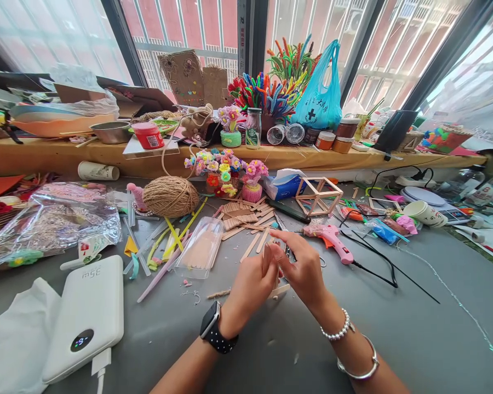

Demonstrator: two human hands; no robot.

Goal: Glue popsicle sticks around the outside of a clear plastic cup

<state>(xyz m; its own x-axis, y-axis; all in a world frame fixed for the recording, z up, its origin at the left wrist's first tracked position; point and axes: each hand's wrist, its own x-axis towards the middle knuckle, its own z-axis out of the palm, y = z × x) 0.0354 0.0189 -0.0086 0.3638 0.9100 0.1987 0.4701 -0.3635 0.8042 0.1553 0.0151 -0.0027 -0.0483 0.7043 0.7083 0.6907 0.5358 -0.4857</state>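
Note:
My left hand [252, 282], with a watch on its wrist, is closed, its thumb and fingers pressed together. Pale wooden craft sticks [280, 291] show just below and between my hands, seemingly in the left one's grip. Against the left fingertips, my right hand [304, 265] bends its thumb and index finger in a pinch; what lies between them is hidden. Beyond the hands is a pile of loose craft sticks [267, 216]. A pink glue gun [332, 241] rests to the right, and a cube frame of wooden sticks [319, 196] stands behind it.
A clear plastic box [200, 246] with sticks lies left of my hands, near a ball of twine [170, 196]. A white power bank [86, 317] sits at the near left. The glue gun's black cord [388, 276] loops rightward. Pipe cleaners [267, 98] and jars crowd the back ledge.

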